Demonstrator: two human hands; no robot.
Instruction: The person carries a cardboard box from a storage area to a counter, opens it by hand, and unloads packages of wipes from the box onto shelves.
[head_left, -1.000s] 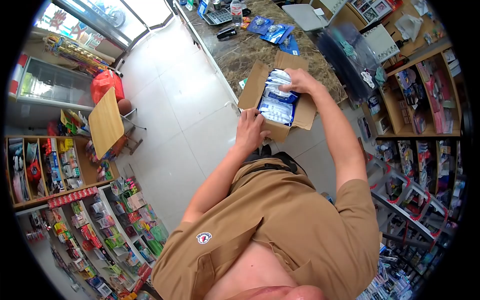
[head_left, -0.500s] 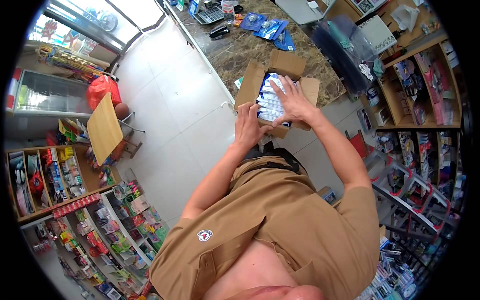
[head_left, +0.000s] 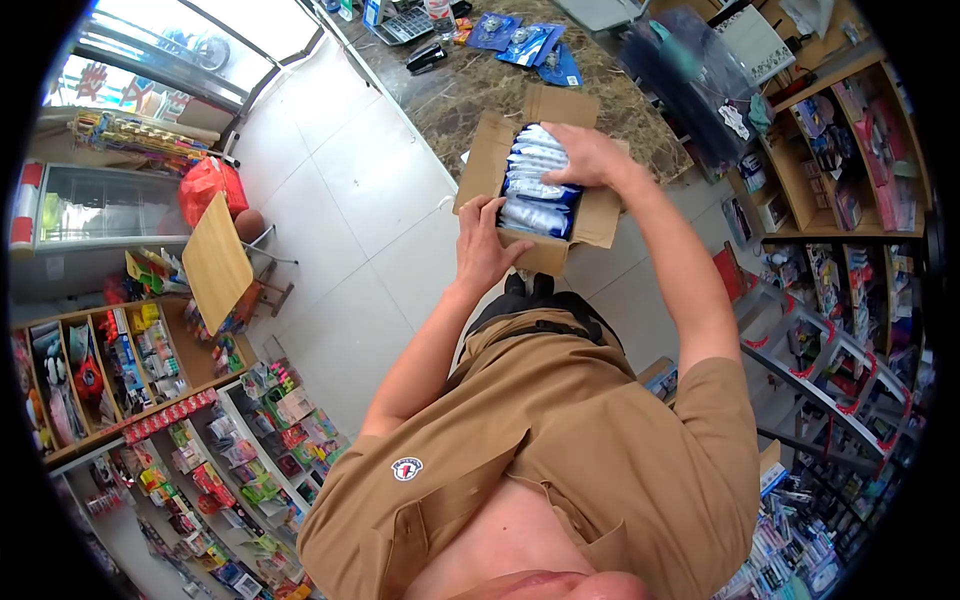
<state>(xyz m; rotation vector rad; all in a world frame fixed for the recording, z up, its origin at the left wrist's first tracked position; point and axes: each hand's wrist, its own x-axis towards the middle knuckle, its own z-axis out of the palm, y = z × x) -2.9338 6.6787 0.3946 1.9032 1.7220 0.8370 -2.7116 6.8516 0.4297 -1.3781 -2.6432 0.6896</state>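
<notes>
An open cardboard box [head_left: 480,165] with its flaps folded out sits at the near edge of the marble-patterned counter. Inside it stands a tight row of white-and-blue packets [head_left: 535,185]; their contents cannot be made out. My left hand [head_left: 482,245] grips the near left corner of the box, fingers bent over the wall and thumb along the near flap [head_left: 545,255]. From the right side, my right hand [head_left: 590,157] reaches over the wall and lies on the far packets. Its thumb and fingers are spread apart, with some fingertips hidden among the packets.
On the counter [head_left: 430,95], blue blister packs [head_left: 530,45], a black stapler-like object [head_left: 427,58], a calculator [head_left: 403,28] and a bottle [head_left: 440,15] lie beyond the box. A folding table [head_left: 218,265] stands at left. Stocked shelves [head_left: 150,360] line both sides.
My right hand has slid toward the far right of the box, uncovering more of the packets. The box appears slightly shifted left and nearer, with my left hand still at its corner.
</notes>
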